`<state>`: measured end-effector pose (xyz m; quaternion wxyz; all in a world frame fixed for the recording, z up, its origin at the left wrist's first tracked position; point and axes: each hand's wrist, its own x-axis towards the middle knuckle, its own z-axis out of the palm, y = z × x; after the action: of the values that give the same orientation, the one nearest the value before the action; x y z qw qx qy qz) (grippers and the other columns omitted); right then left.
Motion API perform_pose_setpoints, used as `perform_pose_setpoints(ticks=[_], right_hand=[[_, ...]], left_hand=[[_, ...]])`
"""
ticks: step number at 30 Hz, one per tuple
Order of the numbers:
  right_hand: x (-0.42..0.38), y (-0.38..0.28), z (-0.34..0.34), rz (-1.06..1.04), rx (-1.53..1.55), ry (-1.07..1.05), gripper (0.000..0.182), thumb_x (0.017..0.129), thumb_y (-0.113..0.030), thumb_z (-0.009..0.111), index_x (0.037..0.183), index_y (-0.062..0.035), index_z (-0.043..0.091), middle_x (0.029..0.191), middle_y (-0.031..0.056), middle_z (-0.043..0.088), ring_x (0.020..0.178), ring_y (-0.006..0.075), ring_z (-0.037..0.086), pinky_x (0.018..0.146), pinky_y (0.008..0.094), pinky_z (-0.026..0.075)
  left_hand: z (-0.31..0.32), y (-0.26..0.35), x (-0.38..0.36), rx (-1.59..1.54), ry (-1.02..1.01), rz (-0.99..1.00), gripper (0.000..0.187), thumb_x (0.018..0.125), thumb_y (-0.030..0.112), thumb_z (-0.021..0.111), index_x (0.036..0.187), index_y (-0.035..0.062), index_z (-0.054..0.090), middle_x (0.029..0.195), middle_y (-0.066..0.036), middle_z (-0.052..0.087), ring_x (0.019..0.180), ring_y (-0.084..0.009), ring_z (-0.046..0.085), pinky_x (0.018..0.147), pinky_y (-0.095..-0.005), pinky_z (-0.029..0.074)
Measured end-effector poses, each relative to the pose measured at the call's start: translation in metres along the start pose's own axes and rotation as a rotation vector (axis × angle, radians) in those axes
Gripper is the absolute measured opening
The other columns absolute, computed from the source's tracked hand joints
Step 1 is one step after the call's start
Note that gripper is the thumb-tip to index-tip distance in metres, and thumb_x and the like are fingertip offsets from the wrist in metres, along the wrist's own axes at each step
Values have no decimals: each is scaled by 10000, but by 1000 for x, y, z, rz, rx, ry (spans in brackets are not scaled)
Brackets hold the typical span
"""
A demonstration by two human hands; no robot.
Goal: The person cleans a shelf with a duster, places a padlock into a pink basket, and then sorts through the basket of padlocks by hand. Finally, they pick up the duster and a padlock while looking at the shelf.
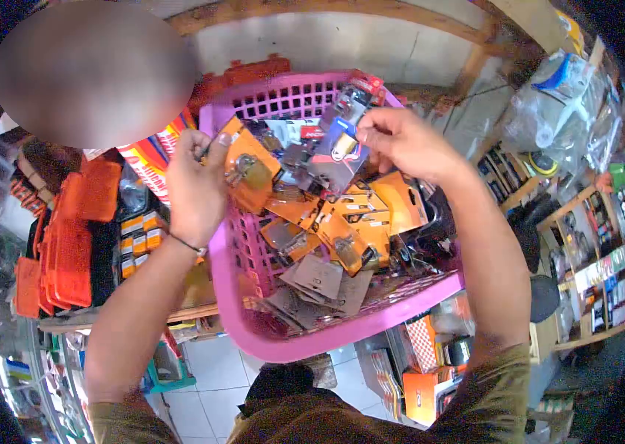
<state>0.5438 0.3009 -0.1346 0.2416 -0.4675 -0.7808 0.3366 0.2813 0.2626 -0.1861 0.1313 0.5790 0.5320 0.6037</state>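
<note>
My left hand [200,177] is closed at the left rim of a pink plastic basket [283,348]. Its thumb and fingers pinch the edge of an orange blister pack [250,172], which has a clear bubble with a metal part inside. Over the basket's far right side, my right hand [412,146] grips a small blue-and-gold packet [343,139] between thumb and fingers. Below both hands lie several orange carded packs [353,226] in a loose heap. Grey-brown cards [316,277] rest nearer the front, and a red-topped pack [364,85] leans at the far rim.
Red plastic cases [68,244] and small orange-and-white boxes [141,237] stand left of the basket. On the right are wooden shelves [597,251] of goods and hanging clear plastic bags [564,111]. An orange box [423,396] sits low at front right. A person with a blurred head is at upper left.
</note>
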Motion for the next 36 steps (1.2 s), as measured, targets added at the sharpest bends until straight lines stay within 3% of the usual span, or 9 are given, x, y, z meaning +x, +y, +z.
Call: perform_pose_setpoints(ticks=[5, 7, 9, 12, 13, 15, 19, 27, 36], right_hand=[[-13, 0, -24, 6, 131, 173, 156, 884, -180, 490, 872, -41, 560, 758, -30, 546, 686, 58, 511, 534, 207, 435], [-12, 2, -27, -227, 5, 415, 230, 845, -223, 523, 854, -3, 588, 736, 65, 610, 695, 143, 560, 616, 314, 466], [-16, 0, -31, -211, -25, 463, 208, 823, -196, 520, 850, -3, 595, 745, 93, 620, 681, 166, 565, 659, 326, 454], [-29, -2, -40, -221, -351, -41, 150, 760, -144, 498, 792, -35, 595, 720, 128, 604, 669, 228, 580, 630, 345, 449], [-36, -8, -40, -206, -488, -227, 104, 781, -80, 501, 794, -6, 573, 690, 99, 586, 653, 189, 556, 620, 311, 434], [-43, -13, -27, -65, -680, -384, 117, 699, -99, 517, 731, -21, 599, 685, 137, 586, 669, 274, 574, 613, 353, 446], [-55, -23, 13, -107, -1079, -350, 109, 602, -150, 555, 618, -56, 606, 682, 115, 602, 692, 310, 591, 581, 400, 473], [-35, -32, 25, 10, -684, -474, 266, 710, -284, 654, 834, -54, 599, 785, 141, 601, 804, 306, 579, 694, 414, 451], [-25, -22, 35, 3, -724, -371, 313, 735, -354, 622, 736, -40, 625, 748, 146, 610, 705, 321, 588, 613, 404, 460]], left_hand=[[-2, 6, -1, 48, -36, 10, 222, 842, 152, 579, 725, 42, 426, 650, 29, 361, 608, -58, 321, 538, -215, 298], [-2, 9, -1, 7, -62, -71, 220, 842, 152, 580, 726, 45, 426, 652, 32, 357, 610, -56, 320, 542, -212, 293], [-2, 8, -1, 22, -54, 15, 215, 849, 154, 576, 732, 52, 427, 661, 40, 355, 618, -50, 318, 550, -204, 289], [-2, 2, 2, -15, -97, -6, 210, 853, 147, 572, 733, 56, 427, 666, 44, 354, 620, -44, 321, 551, -199, 286], [-1, 1, 2, -44, -101, -11, 209, 852, 143, 574, 732, 57, 425, 665, 45, 356, 618, -42, 325, 548, -198, 284], [-1, 3, 2, -74, -102, -19, 208, 851, 138, 575, 731, 59, 424, 664, 46, 358, 616, -41, 329, 546, -196, 282], [-1, 16, -1, -19, -187, -17, 159, 828, 97, 599, 746, 46, 474, 672, 44, 429, 620, -33, 381, 553, -185, 321], [1, 14, -1, 32, -262, 32, 169, 779, 115, 654, 741, 12, 525, 614, 12, 519, 560, -50, 442, 513, -216, 368], [-2, 20, -1, 435, -524, 286, 195, 754, 281, 646, 835, 105, 623, 659, -93, 607, 588, -263, 592, 525, -345, 455]])
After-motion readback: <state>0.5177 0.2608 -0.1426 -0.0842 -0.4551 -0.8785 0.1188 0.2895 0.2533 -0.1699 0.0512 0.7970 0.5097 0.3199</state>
